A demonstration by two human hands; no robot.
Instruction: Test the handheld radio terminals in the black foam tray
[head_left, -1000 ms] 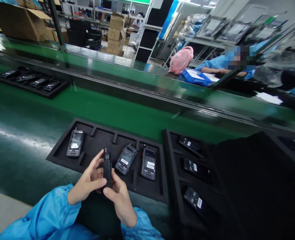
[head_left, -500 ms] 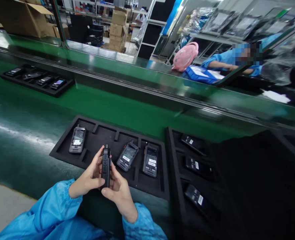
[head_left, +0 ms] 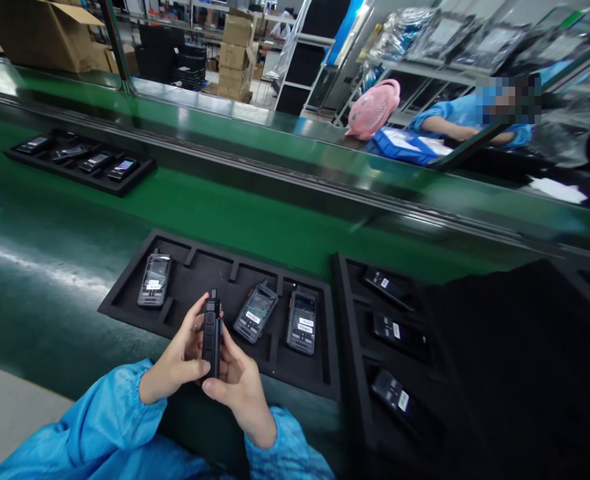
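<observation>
Plainly, we have the dark handheld device (head_left: 211, 340) between our two hands, low and left of centre in the frame. It is turned edge-on to us, so its narrow side shows, with the stubby antenna end up and its long axis running almost straight up the frame. Our left hand (head_left: 175, 368) closes on it from the left, fingers along that flank and thumb over its lower part; our right hand (head_left: 245, 395) cups it from the right, thumb near its bottom end. Both hands touch it, so we can call neither one nearer.

Just beyond it lies a black foam tray (head_left: 213, 267), across the middle of the frame. Three devices lie there face up: one (head_left: 155, 280) left of our hands, a tilted one (head_left: 255, 312) just right of the held device, and another (head_left: 301, 321) farther right. At lower right stands a second tray (head_left: 347, 320), with more devices. Beyond the green bench (head_left: 255, 213), at upper right, we see a pink fan (head_left: 373, 110) near a co-worker's arm (head_left: 443, 127).
</observation>
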